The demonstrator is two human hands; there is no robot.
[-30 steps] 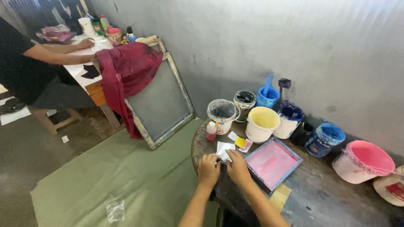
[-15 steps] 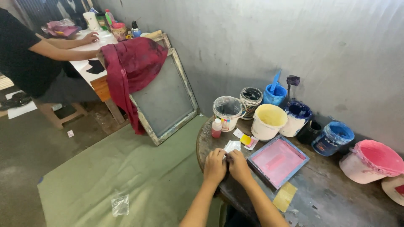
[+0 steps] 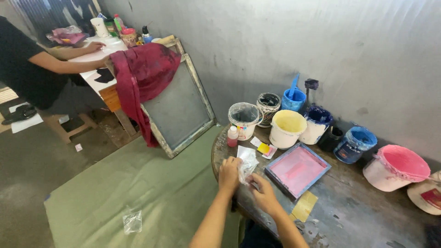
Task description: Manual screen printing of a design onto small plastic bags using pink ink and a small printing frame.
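My left hand [image 3: 228, 172] and my right hand [image 3: 264, 194] are close together at the near edge of a round, paint-stained table [image 3: 349, 216]. Both pinch a small clear plastic bag [image 3: 246, 160] that crumples up between them. Just right of my hands lies a blue-framed tray [image 3: 297, 170] with pink ink in it. A small red bottle with a white cap [image 3: 233, 136] stands just beyond my left hand.
Paint tubs line the wall: yellow [image 3: 287, 128], dark blue [image 3: 315, 124], blue [image 3: 355, 144], pink [image 3: 396, 167]. A framed screen [image 3: 179, 108] draped in red cloth [image 3: 140, 79] leans left. A green sheet [image 3: 138, 193] covers the floor. Another person [image 3: 32, 69] works at a far white table.
My hands have lifted the clear bag off the table and spread slightly apart on it. The view has tilted and shifted a little.
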